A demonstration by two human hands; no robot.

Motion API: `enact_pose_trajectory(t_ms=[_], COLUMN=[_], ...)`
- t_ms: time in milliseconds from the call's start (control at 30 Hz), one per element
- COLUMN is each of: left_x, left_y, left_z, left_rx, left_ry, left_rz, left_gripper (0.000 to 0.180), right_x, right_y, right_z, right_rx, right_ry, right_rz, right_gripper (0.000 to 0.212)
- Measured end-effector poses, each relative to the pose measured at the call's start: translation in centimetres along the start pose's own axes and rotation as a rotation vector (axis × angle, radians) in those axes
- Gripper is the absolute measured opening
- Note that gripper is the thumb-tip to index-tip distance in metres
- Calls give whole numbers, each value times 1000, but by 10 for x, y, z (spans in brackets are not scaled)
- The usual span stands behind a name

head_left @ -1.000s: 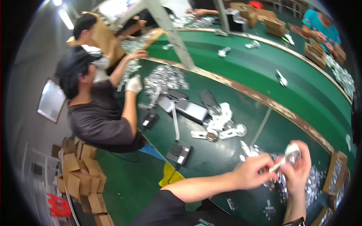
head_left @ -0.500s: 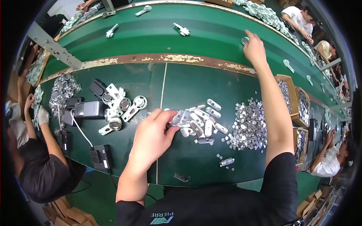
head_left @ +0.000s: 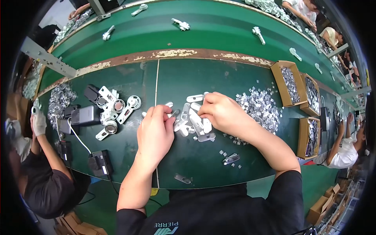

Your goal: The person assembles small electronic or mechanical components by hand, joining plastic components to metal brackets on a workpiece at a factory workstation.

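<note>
A loose pile of small silver-white oval casings lies on the green table between my hands. At its left edge my left hand is closed, thumb and fingers pinching one oval casing. From the right my right hand reaches into the pile, fingers bent together and pointing left; whatever is between the fingertips is hidden. Beyond that hand spreads a heap of tiny clear and silver square pieces. Left of my left hand lie several white handheld parts with round heads.
A green belt carrying several white parts runs behind a worn ledge. Cardboard boxes of small pieces stand at right. At left are a grey power bank, a cable, a black adapter and metal rings. Co-workers sit on both sides.
My right hand has let go of a round-headed part, which now lies on the belt, and has come back to the pile of casings. My left hand stays by the pile, slightly shifted.
</note>
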State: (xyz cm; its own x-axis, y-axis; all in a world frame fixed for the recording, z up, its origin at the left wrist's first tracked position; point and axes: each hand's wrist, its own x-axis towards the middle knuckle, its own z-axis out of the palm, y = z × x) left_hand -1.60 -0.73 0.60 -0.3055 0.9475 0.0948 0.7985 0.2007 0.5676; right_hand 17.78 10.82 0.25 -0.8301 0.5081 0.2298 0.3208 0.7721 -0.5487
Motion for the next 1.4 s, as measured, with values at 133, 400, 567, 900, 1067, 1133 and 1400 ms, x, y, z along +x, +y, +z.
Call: enact_pose_trajectory(t_ms=[133,400,567,900,1067,1133,1400], left_x=[1,-3,-7,-10,-2,-2,3], left_y=[5,-3,7,4,6,6,-18], left_z=[-7,-4,-9,-6,-3,-8,-20], left_rx=[-473,-1183,-1195,-1282,-747,-662,-1426], left_ry=[-12,-247,-193,-178,-1,-5,-221], left_rz=[-4,-218,-199,-74,112,146,-105], left_gripper=[15,23,21,28,24,23,20], right_x=[-3,2,13,22,36,43,91], right_y=[-5,-32,-34,-49,-42,-39,0], right_z=[2,-12,-6,-7,-18,-20,-25], right_rx=[-114,1270,1392,494,578,408,1127], right_ry=[-32,76,87,213,108,154,-115], right_rz=[-74,303,430,61,221,137,184], right_gripper=[7,4,10,15,37,40,29])
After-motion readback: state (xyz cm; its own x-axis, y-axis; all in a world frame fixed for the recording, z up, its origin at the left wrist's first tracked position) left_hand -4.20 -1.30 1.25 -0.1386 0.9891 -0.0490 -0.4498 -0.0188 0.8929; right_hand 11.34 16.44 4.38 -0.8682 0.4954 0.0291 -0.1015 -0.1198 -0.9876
